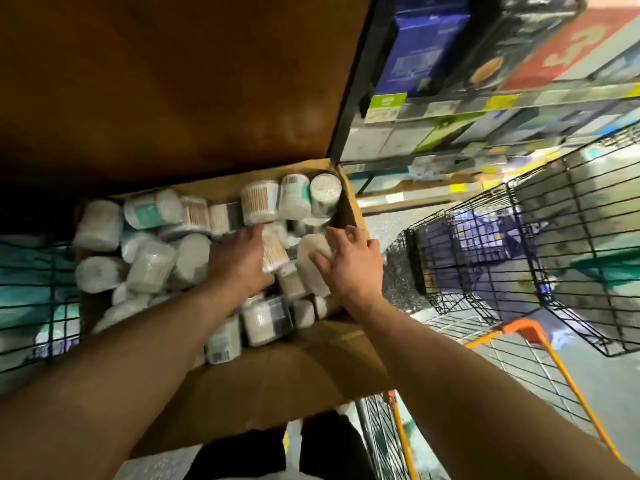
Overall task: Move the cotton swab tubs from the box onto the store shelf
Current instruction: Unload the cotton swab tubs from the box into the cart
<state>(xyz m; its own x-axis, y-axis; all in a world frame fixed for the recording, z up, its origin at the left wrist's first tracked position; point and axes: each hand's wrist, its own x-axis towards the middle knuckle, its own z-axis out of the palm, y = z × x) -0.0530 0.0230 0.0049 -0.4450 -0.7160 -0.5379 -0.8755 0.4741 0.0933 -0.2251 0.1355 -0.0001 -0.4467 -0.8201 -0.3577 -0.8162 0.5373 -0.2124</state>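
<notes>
I'm gripping a tub [274,254] with my left hand [242,263], my right hand [351,263] lying open beside it; its slick plastic risks slipping free.

Retail shop aisle, stocked shelves [450,140] with price labels [386,105], wire trolleys [554,237]

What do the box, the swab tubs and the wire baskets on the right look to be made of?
Box: brown cardboard, matte, with folded flaps.
Cotton swab tubs: probably clear glossy plastic, since the swab sticks show through the wall; printed labels, likely paper.
Wire baskets: dark metal wire in an open grid, possibly coated; blur leaves the finish open.
</notes>
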